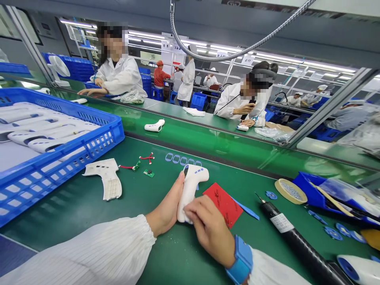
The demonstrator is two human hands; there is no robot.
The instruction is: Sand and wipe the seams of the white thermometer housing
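A: Nearest the camera?
B: White sleeves, left sleeve (97, 253) and right sleeve (274, 271), plus a blue watch (242, 257) on the right wrist.

A: Main thing, where?
B: White plastic gun (191, 190), bench middle, between the hands. Head end points away, handle toward the wearer.

A: Grip?
B: Left hand (168, 209) is closed around the handle, thumb up along its side. Right hand (212, 227) has fingers bent, bunched narrow at the handle's lower end. Can't tell if they pinch anything.

A: Close by?
B: Row of blue frames (176, 159) just beyond the head. Red sheet (225, 202) near the right hand, blue strip (246, 209) beside it.

A: Left of the hands?
B: Loose half shell (112, 180), red wires (147, 158), small green board (149, 173). Blue crate (114, 128) further left, white shells (44, 132) inside.

A: Right?
B: Black screwdriver (297, 241), tip pointing away. Past it, a yellowish round dish (278, 189) of small bits, touching or just beside a blue bin (300, 179).

A: Beyond?
B: Green belt (192, 132) with another white gun (154, 126) on it; two co-workers in white across from it.
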